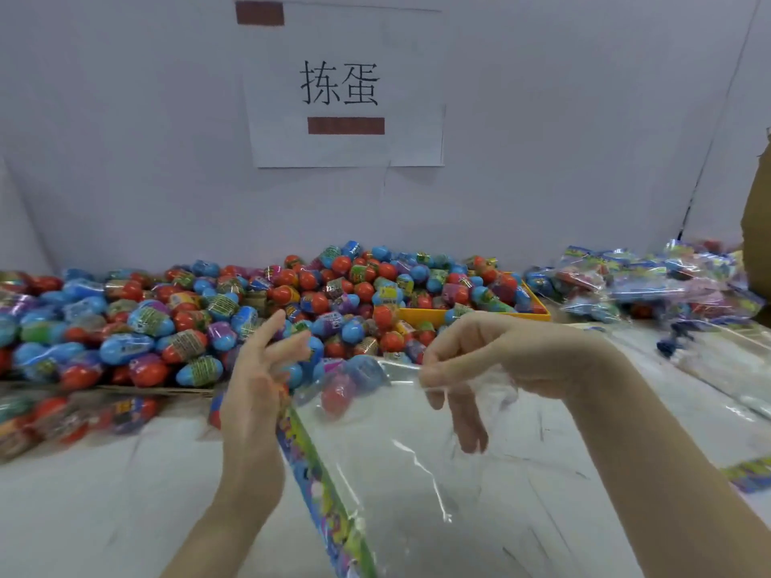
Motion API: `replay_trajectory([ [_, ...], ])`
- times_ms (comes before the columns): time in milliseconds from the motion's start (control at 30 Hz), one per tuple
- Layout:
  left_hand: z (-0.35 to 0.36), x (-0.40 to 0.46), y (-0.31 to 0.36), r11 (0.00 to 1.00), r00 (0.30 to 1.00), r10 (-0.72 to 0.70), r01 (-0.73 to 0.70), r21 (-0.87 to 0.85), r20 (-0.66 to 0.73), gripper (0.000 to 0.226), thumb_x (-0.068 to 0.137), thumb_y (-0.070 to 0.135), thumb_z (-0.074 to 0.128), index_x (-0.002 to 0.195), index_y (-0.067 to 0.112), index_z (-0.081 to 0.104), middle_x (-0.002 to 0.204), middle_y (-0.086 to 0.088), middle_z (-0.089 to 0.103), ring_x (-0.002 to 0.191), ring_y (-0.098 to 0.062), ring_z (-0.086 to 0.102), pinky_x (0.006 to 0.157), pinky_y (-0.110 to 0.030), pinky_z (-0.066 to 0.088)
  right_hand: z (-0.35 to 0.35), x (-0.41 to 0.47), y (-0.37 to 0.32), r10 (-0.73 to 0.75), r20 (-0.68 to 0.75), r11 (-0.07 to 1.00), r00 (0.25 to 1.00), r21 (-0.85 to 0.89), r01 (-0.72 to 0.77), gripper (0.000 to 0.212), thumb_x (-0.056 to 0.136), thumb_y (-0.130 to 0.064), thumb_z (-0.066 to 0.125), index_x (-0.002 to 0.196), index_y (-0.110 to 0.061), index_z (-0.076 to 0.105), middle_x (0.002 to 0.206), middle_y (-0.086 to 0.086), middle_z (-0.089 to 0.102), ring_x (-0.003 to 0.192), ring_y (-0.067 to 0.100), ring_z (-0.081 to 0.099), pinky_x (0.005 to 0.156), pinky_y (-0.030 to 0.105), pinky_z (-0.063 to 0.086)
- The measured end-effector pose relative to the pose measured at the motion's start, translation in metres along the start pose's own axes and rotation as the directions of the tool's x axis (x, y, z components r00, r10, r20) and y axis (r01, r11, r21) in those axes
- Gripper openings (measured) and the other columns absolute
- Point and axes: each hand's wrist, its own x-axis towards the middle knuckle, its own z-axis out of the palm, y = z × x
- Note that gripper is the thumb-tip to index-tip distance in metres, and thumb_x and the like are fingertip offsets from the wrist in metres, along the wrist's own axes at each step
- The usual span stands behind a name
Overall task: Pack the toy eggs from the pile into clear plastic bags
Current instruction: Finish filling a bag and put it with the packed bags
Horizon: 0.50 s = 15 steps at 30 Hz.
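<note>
A white table (104,515) is seen filling the lower frame, backed by a pale wall (125,139) at twelve o'clock. On that wall a paper sign (344,85) with two printed characters is fixed, with red-brown strips at its top corner and below the characters. And there it is, the pile of toy eggs (200,310), spread wide from nine o'clock across to one o'clock, red, blue and purple shells heaped together, each wrapped in a printed band. At two o'clock a heap of filled bags (651,285) is stacked, and just beside the pile's right end a yellow tray (467,315) is part buried under eggs.

Front and centre, a clear plastic bag (409,473) is held up off the table, its colourful printed header strip (321,486) running from the centre down to six o'clock. Inside its far end, at about eleven o'clock of the bag, a red egg (336,396) is seen through the film, blurred, with more colour beside it that cannot be made out.

The right hand (471,360) is closed in a pinch on the bag's upper edge, thumb and forefinger gripping the film, the remaining fingers hanging down behind it. The left hand (258,377) is held at the bag's left edge, at the header strip, fingers spread and relaxed; whether the strip is actually gripped cannot be told.
</note>
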Motion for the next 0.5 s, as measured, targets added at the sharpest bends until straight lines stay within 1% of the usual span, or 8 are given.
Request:
replay_trajectory([
  [67,-0.008,0.01,0.001,0.885,0.929,-0.304,0.357,-0.298,0.208,0.112,0.035,0.09,0.06,0.114,0.01,0.06,0.094,-0.014,0.072,0.087,-0.03,0.069,0.072,-0.035,0.058,0.005,0.018,0.008,0.035,-0.005,0.999,0.999,0.013,-0.035,0.02,0.085,-0.028,0.057,0.072,-0.016,0.066,0.054,-0.004,0.064,0.047,0.008,0.06,0.064,0.02,0.05],
  [133,-0.015,0.019,0.003,0.819,0.79,-0.441,0.548,-0.168,0.426,0.068,0.054,0.056,0.081,0.099,0.007,0.065,0.079,-0.015,0.073,0.069,-0.032,0.07,0.054,-0.029,0.057,0.008,0.03,0.019,0.067,-0.038,0.997,0.997,0.051,-0.065,0.019,0.077,-0.034,0.061,0.069,-0.02,0.07,0.05,-0.006,0.059,0.044,0.006,0.055,0.064,0.021,0.051],
  [167,-0.015,0.019,0.005,0.838,0.74,-0.465,0.546,-0.028,0.486,0.038,0.068,0.035,0.078,0.094,0.009,0.067,0.076,-0.012,0.073,0.06,-0.028,0.07,0.047,-0.024,0.053,0.01,0.033,0.025,0.082,-0.054,0.994,0.995,0.08,-0.078,0.019,0.074,-0.036,0.062,0.068,-0.021,0.072,0.049,-0.006,0.057,0.044,0.005,0.053,0.06,0.019,0.051],
  [200,-0.014,0.018,0.005,0.869,0.739,-0.462,0.489,0.081,0.491,0.022,0.071,0.022,0.075,0.089,0.01,0.071,0.074,-0.011,0.073,0.054,-0.024,0.068,0.045,-0.02,0.049,0.012,0.037,0.03,0.096,-0.079,0.989,0.992,0.118,-0.086,0.02,0.073,-0.038,0.063,0.069,-0.02,0.073,0.049,-0.007,0.056,0.044,0.004,0.051,0.055,0.017,0.049],
  [267,-0.013,0.014,0.0,0.895,0.778,-0.441,0.419,0.154,0.447,0.018,0.059,0.015,0.084,0.075,0.012,0.076,0.07,-0.01,0.072,0.049,-0.019,0.065,0.045,-0.017,0.046,0.013,0.041,0.04,0.121,-0.185,0.967,0.975,0.246,-0.073,0.03,0.07,-0.043,0.06,0.073,-0.016,0.073,0.055,-0.005,0.06,0.045,0.003,0.054,0.048,0.014,0.046],
  [400,-0.007,0.011,-0.003,0.886,0.872,-0.442,0.461,-0.046,0.211,0.015,0.057,0.017,0.072,0.066,0.006,0.072,0.068,-0.012,0.072,0.049,-0.017,0.065,0.044,-0.014,0.045,0.009,0.042,0.056,0.132,-0.349,0.82,0.928,0.564,0.095,0.082,0.057,-0.073,0.04,0.109,-0.015,0.063,0.091,0.006,0.073,0.075,0.017,0.07,0.059,0.023,0.054],
  [433,-0.005,0.012,-0.003,0.885,0.88,-0.443,0.46,-0.072,0.172,0.014,0.059,0.014,0.071,0.067,0.004,0.071,0.066,-0.012,0.071,0.049,-0.017,0.065,0.043,-0.014,0.045,0.01,0.041,0.056,0.11,-0.366,0.797,0.924,0.588,0.139,0.088,0.053,-0.075,0.041,0.115,-0.016,0.059,0.099,0.006,0.072,0.085,0.019,0.07,0.064,0.025,0.055],
  [500,-0.003,0.01,-0.001,0.889,0.888,-0.432,0.448,-0.091,0.158,0.013,0.058,0.014,0.071,0.067,0.004,0.071,0.064,-0.011,0.071,0.049,-0.017,0.066,0.043,-0.014,0.045,0.015,0.043,0.055,0.059,-0.437,0.823,0.897,0.53,0.204,0.075,0.057,-0.064,0.052,0.113,-0.015,0.06,0.103,0.005,0.071,0.092,0.02,0.068,0.068,0.025,0.056],
])
